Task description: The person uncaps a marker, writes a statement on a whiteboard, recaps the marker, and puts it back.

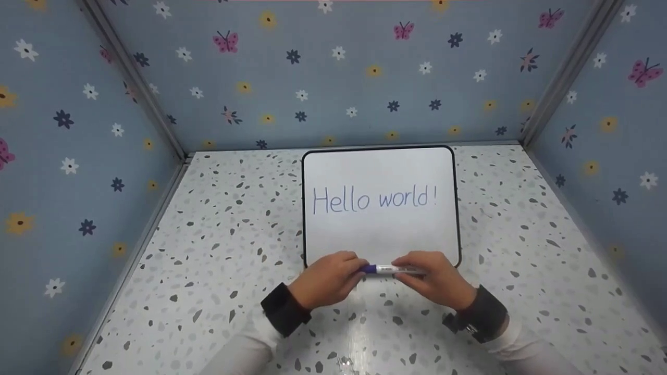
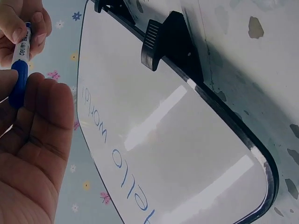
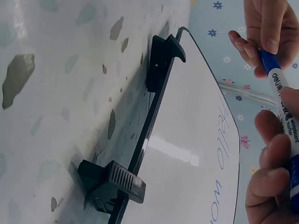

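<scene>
My left hand (image 1: 328, 279) pinches the blue cap (image 2: 19, 81) of a whiteboard marker (image 1: 385, 269) between thumb and fingers. Around the white barrel (image 3: 279, 86), toward its other end, the fingers of my right hand (image 1: 436, 277) are curled. The marker lies level between both hands, over the near edge of the whiteboard (image 1: 380, 234); its cap meets the barrel with no gap showing. Blue handwriting (image 1: 375, 199) on the black-framed board reads "Hello world!". Part of the barrel is hidden by the right fingers.
Black stands (image 3: 126, 179) grip the board's near edge and prop it up from the speckled tabletop (image 1: 224, 234). Blue panels (image 1: 338, 78) with flowers and butterflies enclose the table at the back and both sides. Each wrist wears a black band (image 1: 285, 309).
</scene>
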A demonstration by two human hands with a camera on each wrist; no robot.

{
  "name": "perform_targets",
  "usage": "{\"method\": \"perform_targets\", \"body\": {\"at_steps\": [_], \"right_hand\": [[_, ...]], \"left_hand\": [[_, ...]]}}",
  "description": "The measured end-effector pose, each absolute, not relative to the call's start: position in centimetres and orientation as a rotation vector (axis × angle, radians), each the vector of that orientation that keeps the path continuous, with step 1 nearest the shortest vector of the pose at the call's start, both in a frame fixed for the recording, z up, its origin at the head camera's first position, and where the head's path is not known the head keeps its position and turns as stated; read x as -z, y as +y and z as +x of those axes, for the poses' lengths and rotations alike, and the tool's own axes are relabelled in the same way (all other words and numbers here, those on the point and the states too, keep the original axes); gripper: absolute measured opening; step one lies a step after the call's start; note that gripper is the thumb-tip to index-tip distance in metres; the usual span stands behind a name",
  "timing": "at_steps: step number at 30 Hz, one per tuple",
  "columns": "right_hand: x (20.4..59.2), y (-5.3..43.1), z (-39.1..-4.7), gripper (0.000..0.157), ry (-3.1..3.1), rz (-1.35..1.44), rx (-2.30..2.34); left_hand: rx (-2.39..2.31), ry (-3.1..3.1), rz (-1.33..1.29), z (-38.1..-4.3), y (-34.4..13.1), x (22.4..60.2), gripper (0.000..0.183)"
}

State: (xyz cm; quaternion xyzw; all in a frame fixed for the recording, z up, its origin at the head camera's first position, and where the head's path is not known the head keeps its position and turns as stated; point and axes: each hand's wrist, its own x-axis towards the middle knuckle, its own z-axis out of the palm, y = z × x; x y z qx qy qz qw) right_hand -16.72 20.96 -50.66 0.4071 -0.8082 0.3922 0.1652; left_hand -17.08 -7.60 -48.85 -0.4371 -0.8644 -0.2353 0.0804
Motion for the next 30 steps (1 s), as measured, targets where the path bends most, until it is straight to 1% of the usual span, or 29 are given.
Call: {"method": "perform_targets", "body": {"at_steps": [7, 14, 24, 30], "right_hand": [[49.99, 20.5, -16.36, 0.029, -2.249, 1.265, -0.896], [49.59, 20.72, -16.18, 0.027, -2.221, 1.329, -1.011], [49.99, 20.98, -16.05, 0.018, -2.317, 1.328, -1.252], [49.94, 20.78, -16.09, 0.01, -2.425, 1.277, -1.09]], "left_hand": [[0.623, -2.472, -1.368, -16.86, -7.53, 48.83, 0.018], [0.473, -2.24, -1.408, -16.52, -7.39, 48.79, 0.013], [0.342, -2.123, -1.446, -16.29, -7.28, 49.34, 0.013], [0.327, -2.24, -1.389, -16.22, -7.22, 49.39, 0.007]]}}
